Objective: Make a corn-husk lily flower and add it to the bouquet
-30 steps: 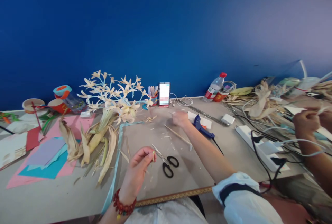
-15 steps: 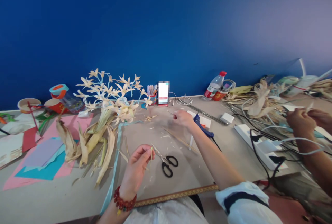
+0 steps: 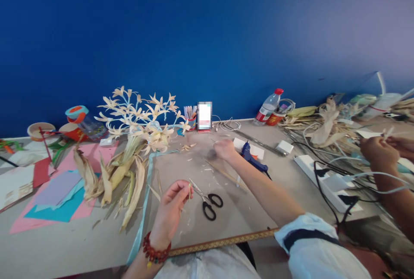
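Observation:
Low over the mat in front of me, my left hand (image 3: 176,197) pinches a small, thin, pale green strip (image 3: 189,187) between thumb and fingertips. Black-handled scissors (image 3: 209,203) lie just right of it, their tips close to those fingers. My right hand (image 3: 224,149) reaches forward to the tabletop below the phone (image 3: 205,116), fingers curled together. Its fingertips are turned away, so I cannot make out what they hold. A blue glue gun (image 3: 252,158) rests to the right of that hand. Thin dry stalks (image 3: 224,174) and pale scraps lie below it.
Dried corn husks (image 3: 113,180) and coloured paper (image 3: 58,192) spread on the left, behind them a branching husk-flower arrangement (image 3: 142,115). A water bottle (image 3: 268,107) stands at the back. A power strip (image 3: 326,184) with cables lies right, near another person's hands (image 3: 380,149).
My right hand has moved slightly, its fingers now curled lower toward the table. My left hand keeps its pinch in the same place. The other person's hands have shifted a little.

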